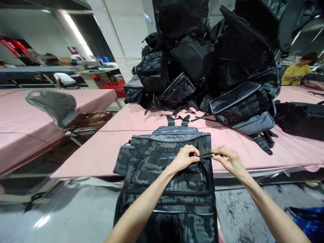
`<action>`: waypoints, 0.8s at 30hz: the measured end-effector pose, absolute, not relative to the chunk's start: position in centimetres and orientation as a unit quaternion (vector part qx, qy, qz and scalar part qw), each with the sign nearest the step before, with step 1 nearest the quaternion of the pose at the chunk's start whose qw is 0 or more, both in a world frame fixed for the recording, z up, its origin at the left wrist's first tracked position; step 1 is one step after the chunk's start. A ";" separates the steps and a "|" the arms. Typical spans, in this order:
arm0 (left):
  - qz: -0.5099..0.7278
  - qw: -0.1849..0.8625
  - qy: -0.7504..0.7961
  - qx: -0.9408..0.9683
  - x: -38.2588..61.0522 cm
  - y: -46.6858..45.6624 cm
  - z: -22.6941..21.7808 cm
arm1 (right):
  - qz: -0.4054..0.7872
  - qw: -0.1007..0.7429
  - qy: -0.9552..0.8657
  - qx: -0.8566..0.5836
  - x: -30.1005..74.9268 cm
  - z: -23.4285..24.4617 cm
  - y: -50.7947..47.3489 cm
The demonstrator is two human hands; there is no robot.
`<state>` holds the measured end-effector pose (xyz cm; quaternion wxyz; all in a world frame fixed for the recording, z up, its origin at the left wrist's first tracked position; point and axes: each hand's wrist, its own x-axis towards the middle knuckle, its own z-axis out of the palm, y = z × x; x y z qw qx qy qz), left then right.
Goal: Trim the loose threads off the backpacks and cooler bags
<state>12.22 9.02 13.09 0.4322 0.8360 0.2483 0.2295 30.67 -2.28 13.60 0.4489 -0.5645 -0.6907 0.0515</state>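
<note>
A dark camouflage backpack (164, 168) lies flat in front of me, its top on the pink table (101, 148) and its lower part hanging over the near edge. My left hand (186, 157) is closed, pinching a black strap (206, 155) on the pack's right side. My right hand (227, 158) is closed on the other end of that same strap, which is pulled taut between both hands. Two black buckle straps (178, 119) stick out from the top of the pack.
A tall heap of black and camouflage backpacks (215, 67) fills the far side of the table. Another black bag (301, 118) lies at the right. A second pink table (25, 118) and a grey chair back (53, 106) stand left. A person in yellow (297, 72) sits far right.
</note>
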 end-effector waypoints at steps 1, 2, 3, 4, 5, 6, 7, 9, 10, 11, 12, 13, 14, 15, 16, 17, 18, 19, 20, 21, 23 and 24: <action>0.231 0.434 0.249 0.834 12.2 9.0 13.1 | 0.044 0.436 -0.694 -0.571 30.9 13.5 -2.4; 0.232 0.436 0.250 0.833 12.2 9.0 13.1 | 0.040 0.427 -0.699 -0.572 31.1 13.5 -2.6; 0.232 0.438 0.250 0.832 12.2 9.0 13.0 | 0.035 0.420 -0.704 -0.572 31.2 13.4 -2.8; 0.233 0.440 0.250 0.831 12.2 9.0 13.0 | 0.030 0.415 -0.708 -0.571 31.2 13.3 -2.9; 0.234 0.441 0.250 0.830 12.3 9.0 13.0 | 0.024 0.410 -0.712 -0.570 31.1 13.2 -3.0; 0.235 0.441 0.250 0.829 12.3 9.0 13.0 | 0.018 0.405 -0.716 -0.569 31.0 13.1 -3.0; 0.236 0.441 0.250 0.829 12.3 9.0 12.9 | 0.014 0.400 -0.720 -0.567 30.8 13.0 -2.9; 0.237 0.441 0.246 0.830 12.2 9.0 12.9 | 0.007 0.393 -0.727 -0.564 30.4 12.8 -2.7; 0.239 0.442 0.245 0.830 12.2 8.9 12.9 | 0.003 0.391 -0.729 -0.562 30.2 12.8 -2.6; 0.239 0.443 0.245 0.829 12.2 8.9 13.0 | 0.000 0.389 -0.730 -0.562 30.1 12.7 -2.4; 0.240 0.445 0.245 0.827 12.1 8.9 13.0 | -0.002 0.388 -0.730 -0.563 30.0 12.7 -2.3; 0.240 0.448 0.246 0.825 12.1 8.9 13.0 | 0.001 0.391 -0.727 -0.565 30.0 12.7 -2.3; 0.241 0.452 0.247 0.823 12.0 8.9 12.9 | 0.009 0.400 -0.720 -0.568 30.0 12.6 -2.4; 0.241 0.455 0.247 0.821 12.0 8.9 12.9 | 0.019 0.413 -0.708 -0.572 30.0 12.6 -2.5; 0.241 0.458 0.247 0.819 12.0 9.0 12.9 | 0.030 0.427 -0.696 -0.576 30.1 12.7 -2.6; 0.242 0.461 0.247 0.818 12.0 9.0 12.8 | 0.038 0.438 -0.688 -0.578 30.1 12.7 -2.8; 0.243 0.461 0.247 0.817 12.1 9.0 12.8 | 0.038 0.442 -0.685 -0.578 30.1 12.7 -2.9; 0.244 0.461 0.247 0.816 12.1 9.0 12.8 | 0.031 0.438 -0.688 -0.578 30.1 12.7 -3.1; 0.245 0.460 0.248 0.816 12.1 8.9 12.7 | 0.018 0.428 -0.695 -0.577 30.0 12.7 -3.2; 0.246 0.459 0.249 0.816 12.2 8.9 12.7 | 0.006 0.416 -0.703 -0.577 29.9 12.7 -3.2; 0.248 0.458 0.252 0.816 12.2 8.8 12.8 | 0.006 0.405 -0.707 -0.579 29.5 12.7 -3.2; 0.250 0.459 0.253 0.814 12.1 8.8 12.8 | 0.025 0.411 -0.699 -0.585 29.3 12.7 -3.2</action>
